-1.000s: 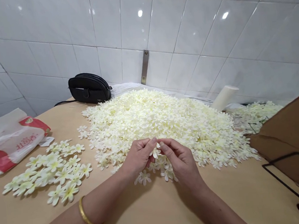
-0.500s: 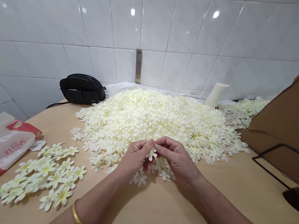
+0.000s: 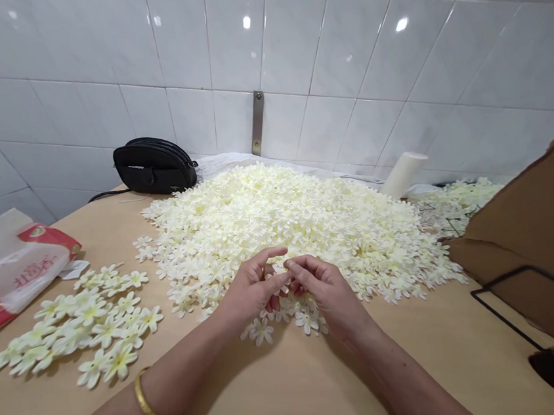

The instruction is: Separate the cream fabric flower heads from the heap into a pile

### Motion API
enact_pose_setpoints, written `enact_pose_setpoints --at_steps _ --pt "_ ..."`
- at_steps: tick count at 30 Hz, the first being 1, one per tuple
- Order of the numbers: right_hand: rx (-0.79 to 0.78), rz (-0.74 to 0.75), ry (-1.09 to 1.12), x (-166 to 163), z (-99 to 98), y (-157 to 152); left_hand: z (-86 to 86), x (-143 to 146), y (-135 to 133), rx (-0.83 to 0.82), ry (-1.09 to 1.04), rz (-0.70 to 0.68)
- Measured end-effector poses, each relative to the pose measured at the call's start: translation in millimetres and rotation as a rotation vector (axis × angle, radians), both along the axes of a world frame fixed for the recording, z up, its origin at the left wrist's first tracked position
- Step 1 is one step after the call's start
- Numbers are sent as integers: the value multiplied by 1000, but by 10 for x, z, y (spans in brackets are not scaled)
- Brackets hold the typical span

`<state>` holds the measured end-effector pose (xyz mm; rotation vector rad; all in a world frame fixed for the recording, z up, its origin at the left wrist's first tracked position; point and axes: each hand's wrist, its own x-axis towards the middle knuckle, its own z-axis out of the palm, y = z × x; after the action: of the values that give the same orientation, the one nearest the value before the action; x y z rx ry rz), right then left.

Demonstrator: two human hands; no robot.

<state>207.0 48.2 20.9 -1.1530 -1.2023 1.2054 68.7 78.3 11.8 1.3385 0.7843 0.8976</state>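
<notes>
My left hand (image 3: 251, 285) and my right hand (image 3: 329, 291) meet at the front of a large heap of white artificial flowers (image 3: 278, 214) with pale yellow centres. Between the fingertips is one small artificial flower (image 3: 284, 290), mostly hidden by the fingers. The right thumb and index finger pinch at it. On the left hand, the index finger is raised and the thumb reaches across to the flower, with the other fingers curled beneath. A few loose flowers (image 3: 310, 320) lie on the table just below the hands.
Flat flowers with yellow centres (image 3: 90, 311) lie in a group at left, near a red and white plastic bag (image 3: 21, 274). Behind are a black handbag (image 3: 154, 166) and a white roll (image 3: 404, 174). Brown cardboard (image 3: 531, 227) and a black wire frame (image 3: 504, 322) stand at right.
My left index finger has lifted away from the thumb, and the small flower is now more covered by the fingers. My right hand stays pinched in nearly the same place.
</notes>
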Motion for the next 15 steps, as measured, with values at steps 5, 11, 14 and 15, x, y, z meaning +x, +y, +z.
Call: enact_pose_setpoints --at_steps 5,11,14,15 --pt "-73 154 157 -31 6 -7 41 2 -37 15 -20 -53" --pt "-66 114 213 16 -12 9 63 16 -66 38 4 -49" --pt "-46 65 214 41 -16 18 54 24 -64 36 -8 -21" --pt "-39 49 213 47 -19 22 52 25 -59 40 -15 -9"
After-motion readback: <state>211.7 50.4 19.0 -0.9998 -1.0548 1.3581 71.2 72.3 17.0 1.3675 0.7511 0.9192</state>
